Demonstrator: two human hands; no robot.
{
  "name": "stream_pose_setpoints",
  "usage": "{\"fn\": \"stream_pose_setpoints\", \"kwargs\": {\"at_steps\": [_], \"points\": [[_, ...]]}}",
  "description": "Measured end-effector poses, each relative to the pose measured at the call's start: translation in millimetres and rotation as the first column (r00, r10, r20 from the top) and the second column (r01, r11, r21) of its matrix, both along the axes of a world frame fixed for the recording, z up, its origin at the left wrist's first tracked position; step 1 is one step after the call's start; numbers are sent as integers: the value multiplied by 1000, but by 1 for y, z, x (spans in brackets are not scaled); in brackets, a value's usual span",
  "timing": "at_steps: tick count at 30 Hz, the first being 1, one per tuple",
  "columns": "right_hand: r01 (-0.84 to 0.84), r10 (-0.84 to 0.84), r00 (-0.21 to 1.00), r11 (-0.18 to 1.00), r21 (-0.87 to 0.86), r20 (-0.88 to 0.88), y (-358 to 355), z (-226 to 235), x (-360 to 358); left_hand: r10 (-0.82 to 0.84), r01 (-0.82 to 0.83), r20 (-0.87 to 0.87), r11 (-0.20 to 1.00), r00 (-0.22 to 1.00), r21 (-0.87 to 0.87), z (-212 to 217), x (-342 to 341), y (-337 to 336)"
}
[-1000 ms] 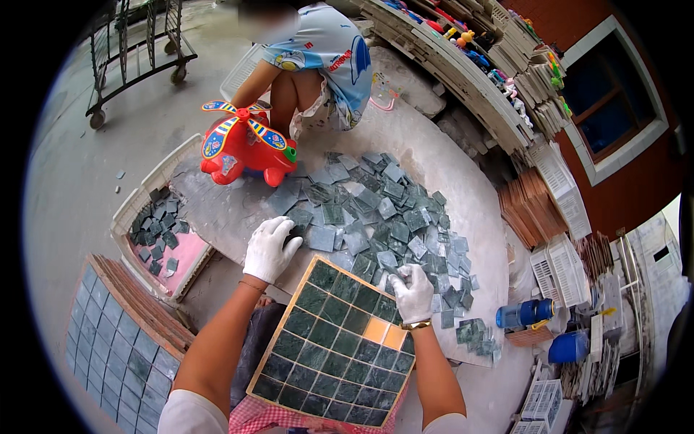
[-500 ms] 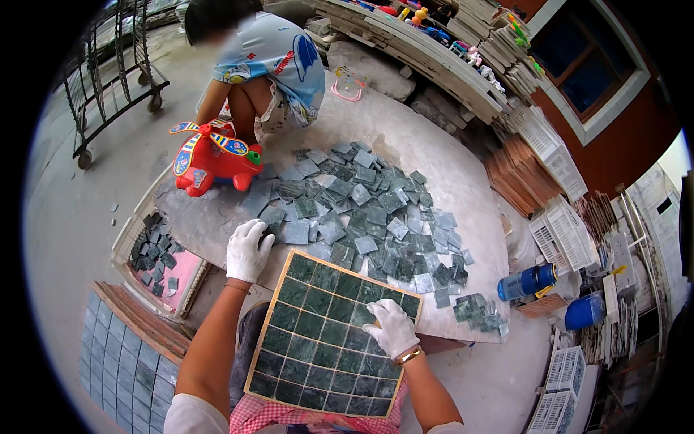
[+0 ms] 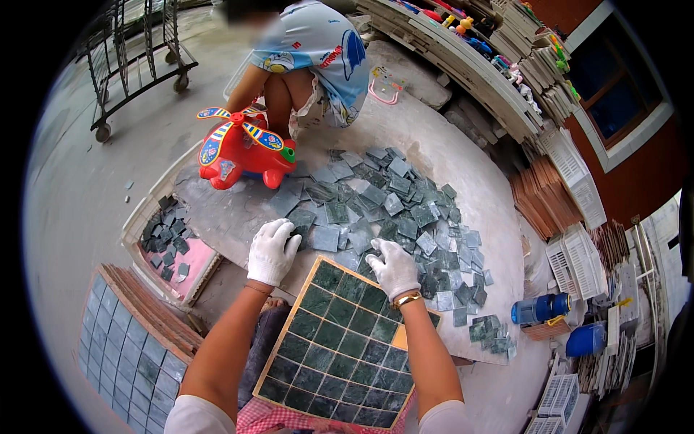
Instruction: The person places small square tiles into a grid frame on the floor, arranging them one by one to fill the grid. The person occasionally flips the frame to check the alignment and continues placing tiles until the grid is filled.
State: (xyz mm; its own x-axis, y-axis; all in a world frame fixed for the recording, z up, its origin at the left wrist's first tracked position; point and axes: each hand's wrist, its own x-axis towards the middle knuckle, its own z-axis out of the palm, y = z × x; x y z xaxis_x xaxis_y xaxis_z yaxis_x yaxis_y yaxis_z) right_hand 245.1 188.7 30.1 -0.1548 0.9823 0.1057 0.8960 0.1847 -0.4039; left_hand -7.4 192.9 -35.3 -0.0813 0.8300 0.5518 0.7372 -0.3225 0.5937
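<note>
Currently my lap holds the square wooden-framed tray of dark green stone tiles (image 3: pixel 340 347), nearly full; an uncovered patch of board shows at its right corner, beside my right wrist. Tray sits diamond-wise, one corner pointing away from me toward the heap; being square, it has no real long axis. Both gloved hands are past its far edges, on the pile of loose grey-green square tiles (image 3: pixel 390 210) spread over the round pale stone worktop (image 3: pixel 463 152). Left hand (image 3: pixel 272 252): fingers loosely curled, resting on tiles at the near edge of the pile, nothing pinched that I can see. Right hand (image 3: pixel 394 267): fingers curled down onto a tile; whether one is gripped I cannot tell.

Judgement: picking stage, selecting pieces to fill the tray. Next move calls for a tile matching the gap, lifted flat and squared to the grid.

Beyond: red toy helicopter (image 3: pixel 242 148) and a crouching child (image 3: pixel 307 61); pink tray of offcuts (image 3: pixel 177 249) left.
</note>
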Motion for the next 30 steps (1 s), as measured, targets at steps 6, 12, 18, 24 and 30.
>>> {"fn": "stream_pose_setpoints", "kwargs": {"at_steps": [6, 12, 18, 24, 30], "points": [[284, -128, 885, 911, -299, 448, 47, 24, -54, -8, 8, 36, 1000, 999, 6, 1, -3, -1], [-43, 70, 990, 977, -211, 120, 52, -2, 5, -23, 23, 81, 1000, 996, 1, 3, 0, -1], [74, -153, 923, 972, -225, -354, 30, 7, 28, 18, -19, 51, 1000, 999, 21, 0, 0, -1], [178, -127, 939, 975, -133, 320, 18, 17, -46, 6, -6, 27, 1000, 1000, 7, 1, -3, 0], [119, -337, 845, 876, -468, -416, 39, -10, 9, 14, -14, 38, 1000, 999, 19, -2, -2, 0]]}}
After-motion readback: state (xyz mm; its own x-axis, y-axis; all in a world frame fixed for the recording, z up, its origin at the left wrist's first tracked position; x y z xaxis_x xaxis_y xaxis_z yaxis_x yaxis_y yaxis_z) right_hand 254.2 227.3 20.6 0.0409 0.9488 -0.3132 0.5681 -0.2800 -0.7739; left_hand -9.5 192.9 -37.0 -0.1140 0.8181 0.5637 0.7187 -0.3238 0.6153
